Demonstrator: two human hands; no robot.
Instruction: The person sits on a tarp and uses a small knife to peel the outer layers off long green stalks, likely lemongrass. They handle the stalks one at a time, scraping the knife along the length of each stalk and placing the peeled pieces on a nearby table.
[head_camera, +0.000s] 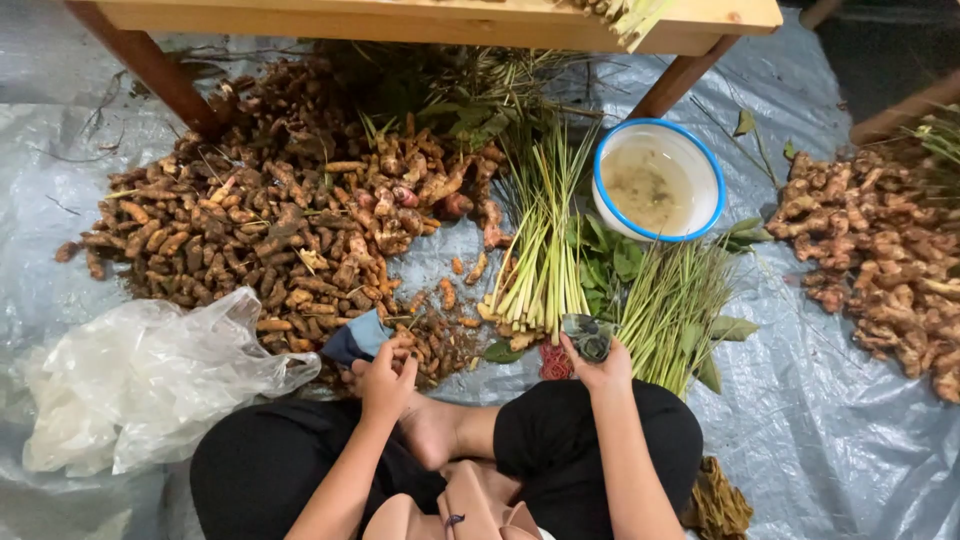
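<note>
Here, left hand (385, 375) fingers pinch small turmeric pieces (430, 340) — keep grip light; right hand (600, 362) clamps a dark folded bundle (588, 335).

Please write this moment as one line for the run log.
left hand: on turmeric roots | right hand: grip on dark folded leaf | nearby: lemongrass, bowl
</note>
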